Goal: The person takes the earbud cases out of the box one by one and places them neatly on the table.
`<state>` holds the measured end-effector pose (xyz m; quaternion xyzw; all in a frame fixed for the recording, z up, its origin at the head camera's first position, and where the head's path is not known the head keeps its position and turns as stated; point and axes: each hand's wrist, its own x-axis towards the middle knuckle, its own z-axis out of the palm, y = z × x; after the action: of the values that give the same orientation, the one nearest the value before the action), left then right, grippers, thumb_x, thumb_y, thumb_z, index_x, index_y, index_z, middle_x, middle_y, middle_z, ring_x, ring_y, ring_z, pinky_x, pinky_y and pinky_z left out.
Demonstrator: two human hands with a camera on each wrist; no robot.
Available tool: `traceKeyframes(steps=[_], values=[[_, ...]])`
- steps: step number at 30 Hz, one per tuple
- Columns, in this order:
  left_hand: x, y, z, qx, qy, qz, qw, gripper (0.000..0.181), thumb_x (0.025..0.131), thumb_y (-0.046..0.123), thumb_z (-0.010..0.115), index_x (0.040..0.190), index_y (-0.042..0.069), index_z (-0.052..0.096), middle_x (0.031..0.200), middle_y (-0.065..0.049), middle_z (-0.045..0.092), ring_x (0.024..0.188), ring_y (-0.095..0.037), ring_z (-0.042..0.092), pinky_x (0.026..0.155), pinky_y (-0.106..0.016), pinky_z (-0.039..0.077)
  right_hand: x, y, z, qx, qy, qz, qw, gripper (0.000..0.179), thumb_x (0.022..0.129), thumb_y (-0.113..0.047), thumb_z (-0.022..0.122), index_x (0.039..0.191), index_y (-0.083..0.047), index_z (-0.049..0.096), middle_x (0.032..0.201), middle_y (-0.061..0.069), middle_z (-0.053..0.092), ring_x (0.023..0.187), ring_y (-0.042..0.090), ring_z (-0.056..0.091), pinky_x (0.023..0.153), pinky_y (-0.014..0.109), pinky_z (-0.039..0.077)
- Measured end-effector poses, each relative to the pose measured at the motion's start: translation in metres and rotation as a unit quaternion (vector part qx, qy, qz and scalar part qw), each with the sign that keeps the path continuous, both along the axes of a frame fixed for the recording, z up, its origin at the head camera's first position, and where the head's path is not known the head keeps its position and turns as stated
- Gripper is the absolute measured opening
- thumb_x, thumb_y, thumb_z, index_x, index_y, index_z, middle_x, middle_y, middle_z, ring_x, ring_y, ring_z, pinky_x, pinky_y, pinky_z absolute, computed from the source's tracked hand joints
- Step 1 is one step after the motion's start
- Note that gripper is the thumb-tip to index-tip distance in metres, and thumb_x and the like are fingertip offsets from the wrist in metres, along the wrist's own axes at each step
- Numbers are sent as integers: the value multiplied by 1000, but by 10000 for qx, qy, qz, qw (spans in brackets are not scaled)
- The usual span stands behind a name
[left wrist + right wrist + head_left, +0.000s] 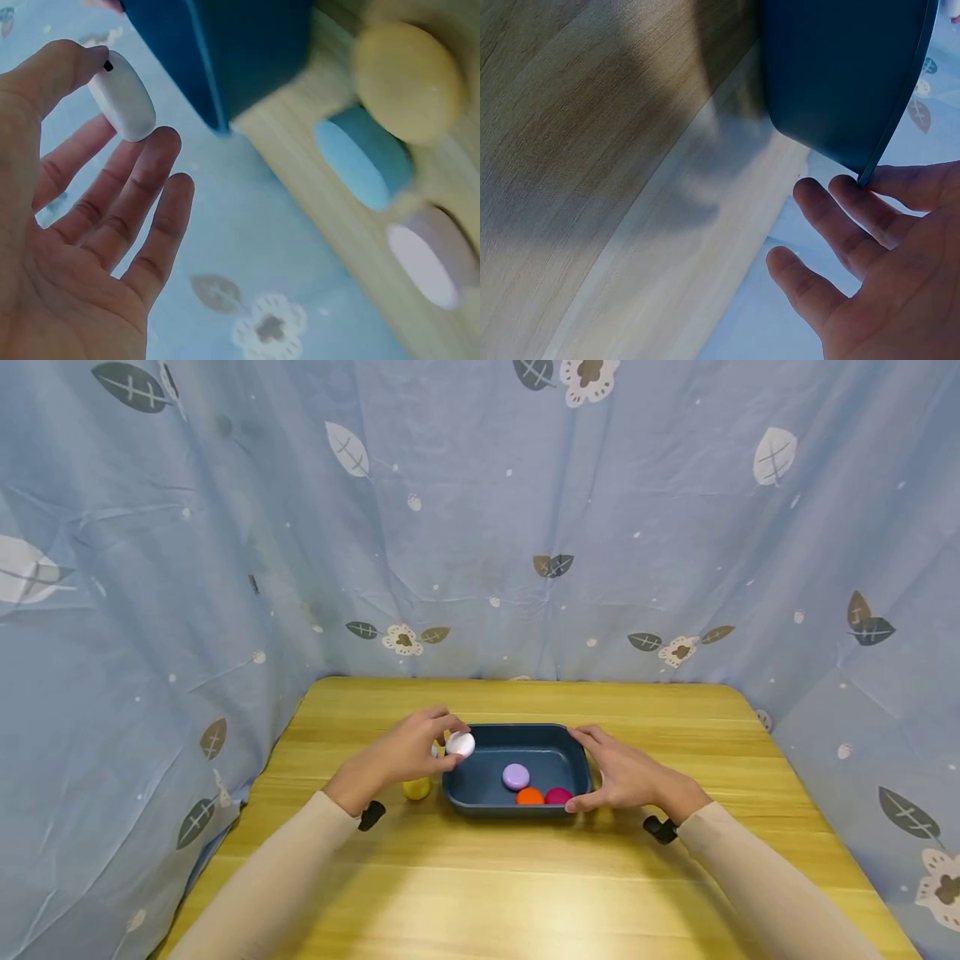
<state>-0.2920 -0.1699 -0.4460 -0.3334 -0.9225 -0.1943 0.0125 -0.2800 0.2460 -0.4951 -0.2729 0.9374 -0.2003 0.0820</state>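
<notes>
My left hand [412,747] pinches a smooth white round disc [461,744] between thumb and fingertips, over the left end of the dark blue dish [517,811]. In the left wrist view the white disc [124,97] is seen edge-on, with a small black mark near the thumb. Across the dish's right end spans my right hand [626,768], thumb at the front corner and fingers at the far one. Fingertips meet the dish's rim [900,127] in the right wrist view. Inside lie a lilac disc [516,777], an orange disc [530,796] and a magenta disc [558,796].
Left of the dish, partly behind my left hand, a yellow disc [416,788] lies on the wooden table [480,877]. Beside it the left wrist view shows a light blue disc [365,156] and a pale pink disc [435,256]. Blue patterned curtains [465,527] surround the table's back and sides.
</notes>
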Motion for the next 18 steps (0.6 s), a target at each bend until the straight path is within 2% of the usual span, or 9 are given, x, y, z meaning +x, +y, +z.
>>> traceKeyframes(steps=[7,13,18], values=[[12,-44,-13,92,178,360,9992,39,101,23,92,136,11,80,119,-4,74,98,-23,75,83,-32,63,-1,1,-1,18,1,-5,10000,139,85,-87,86,186,-10,28,183,16,40,141,39,69,113,65,63],[21,-74,-24,70,-4,760,9971,35,102,23,92,133,12,81,117,-2,74,97,-24,74,84,-35,63,-2,2,-2,31,5,-7,10000,140,85,-90,84,186,-12,27,183,15,40,141,38,69,112,64,64],[26,-92,-35,-44,-253,1048,9942,37,101,23,94,133,10,81,120,-4,75,100,-21,74,88,-39,67,-2,1,-2,14,14,16,10000,139,85,-88,85,186,-11,28,184,15,40,142,39,69,113,65,64]])
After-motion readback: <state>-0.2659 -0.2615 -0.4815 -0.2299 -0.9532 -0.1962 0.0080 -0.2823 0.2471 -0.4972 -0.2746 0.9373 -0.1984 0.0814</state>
